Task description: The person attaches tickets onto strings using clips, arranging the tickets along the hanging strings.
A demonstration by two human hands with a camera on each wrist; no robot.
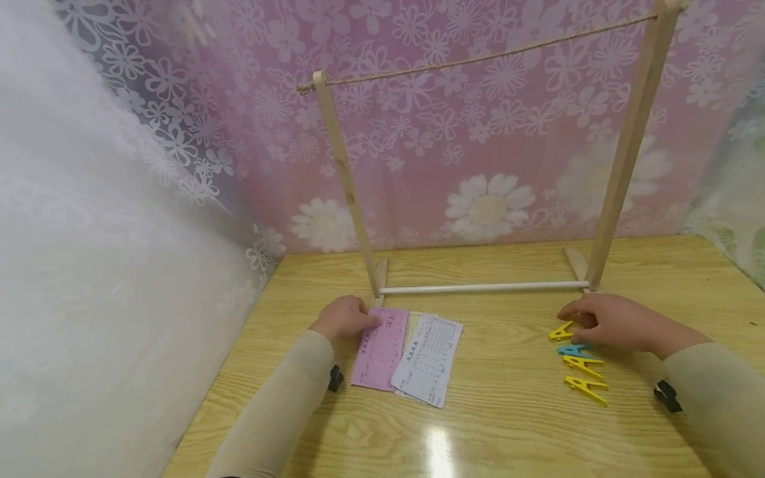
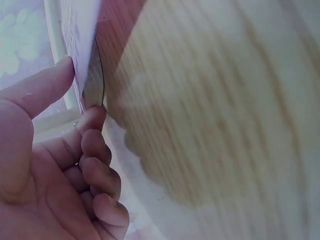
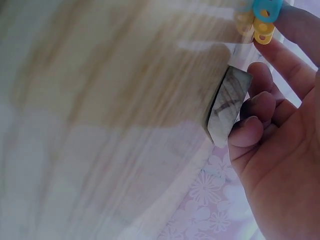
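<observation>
My left hand [image 1: 343,320] pinches the left edge of a pink printed slip [image 1: 378,352] between thumb and index finger; the left wrist view shows the slip's edge lifted there. A white printed slip [image 1: 431,355] overlaps its right side, and part of a yellow slip [image 1: 414,325] shows between them. My right hand [image 1: 618,322] hovers at a short row of plastic clothespins, its thumb and index finger apart around the topmost yellow clothespin [image 1: 559,333]. A blue clothespin [image 1: 574,350] lies just below, then two more yellow clothespins, one of them nearest me [image 1: 587,388].
Behind the slips and clothespins stands a wooden frame with two posts [image 1: 624,146], a rope [image 1: 490,58] strung between their tops and a white rod [image 1: 484,288] low across. All rest on a wood-grain table [image 1: 502,425]; a floral curtain [image 1: 418,166] hangs behind.
</observation>
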